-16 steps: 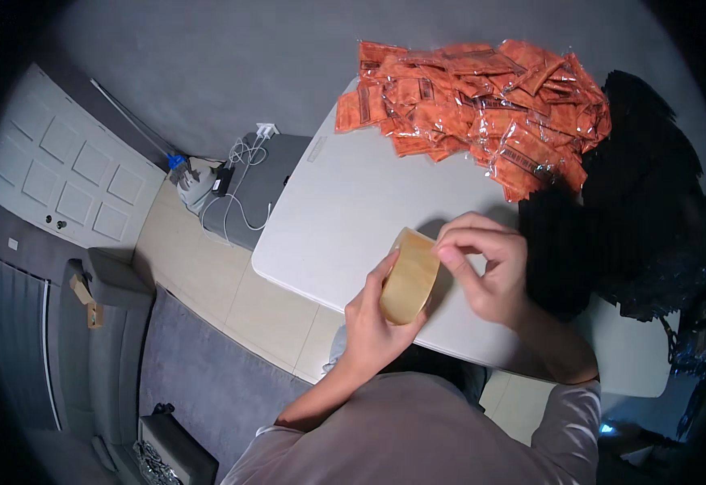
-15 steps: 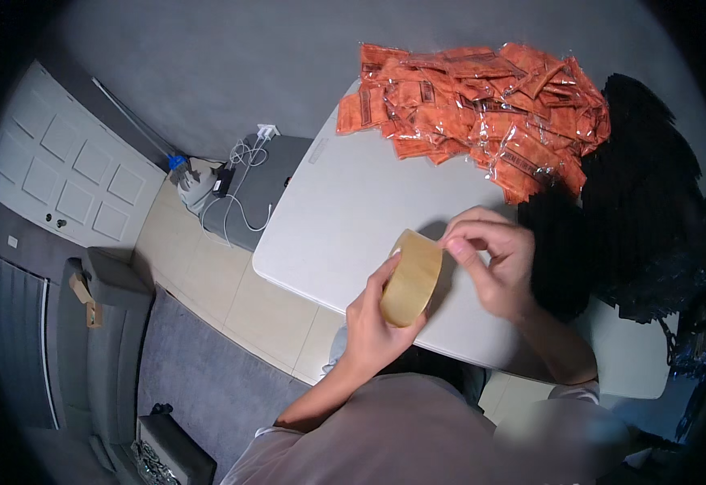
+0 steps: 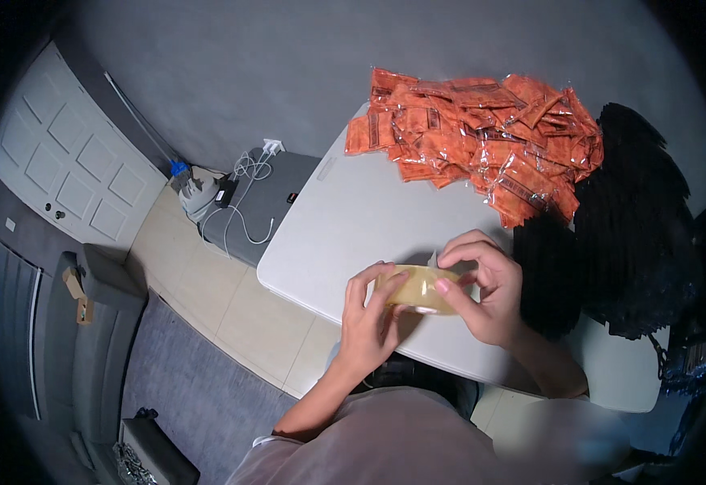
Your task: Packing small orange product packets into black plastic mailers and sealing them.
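Note:
A wide roll of yellowish clear packing tape (image 3: 416, 281) is held above the near edge of the white table (image 3: 321, 242). My left hand (image 3: 371, 319) grips the roll's left end, its fingers over the rim. At the right end my right hand (image 3: 489, 287) is closed, the thumb lying on the roll's side. Between its fingertips and the roll a small bit of the tape's loose end stands up. Beyond the hands, a heap of orange packets in clear wrapping (image 3: 482, 133) covers the table's far part.
A large pile of black strands or fabric (image 3: 632, 218) hangs over the table's right side. To the left stand a grey bench with white cables (image 3: 252, 166), a white door (image 3: 74, 149) and a grey sofa (image 3: 90, 339). A grey rug (image 3: 199, 380) lies on the tiled floor.
The roll has turned from upright on its edge to lying more level. My right hand has moved from pulling at the tape's edge to resting on the roll's right end.

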Motion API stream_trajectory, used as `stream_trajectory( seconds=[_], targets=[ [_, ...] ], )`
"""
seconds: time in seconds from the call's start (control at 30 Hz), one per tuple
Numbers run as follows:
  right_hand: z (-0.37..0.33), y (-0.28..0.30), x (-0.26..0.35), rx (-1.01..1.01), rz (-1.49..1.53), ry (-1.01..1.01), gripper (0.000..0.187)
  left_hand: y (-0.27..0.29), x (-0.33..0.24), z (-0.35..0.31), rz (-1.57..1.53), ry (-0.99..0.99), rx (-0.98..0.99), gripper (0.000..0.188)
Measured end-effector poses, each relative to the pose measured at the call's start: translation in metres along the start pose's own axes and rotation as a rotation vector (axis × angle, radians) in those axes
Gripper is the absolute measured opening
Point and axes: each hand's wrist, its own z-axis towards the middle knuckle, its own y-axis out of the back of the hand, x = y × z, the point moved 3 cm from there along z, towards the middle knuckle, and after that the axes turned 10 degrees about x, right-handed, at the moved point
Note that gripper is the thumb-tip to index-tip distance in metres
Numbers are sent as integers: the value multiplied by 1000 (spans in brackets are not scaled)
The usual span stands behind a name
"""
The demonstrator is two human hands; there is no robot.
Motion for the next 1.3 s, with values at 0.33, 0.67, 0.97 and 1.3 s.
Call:
stream_trajectory(
  seconds=[0.33, 0.67, 0.97, 1.3],
  targets=[
    [11, 18, -7, 282, 473, 136, 37, -11, -5, 27, 15, -101, 170, 77],
    [15, 43, 16, 445, -558, 42, 70, -18, 14, 42, -81, -132, 170, 62],
    [18, 39, 9, 488, -521, 68, 69, -18, 20, 51, -135, -188, 194, 62],
    [18, 34, 3, 269, -705, 328, 42, -24, 31, 59, -252, -205, 236, 53]
  ],
)
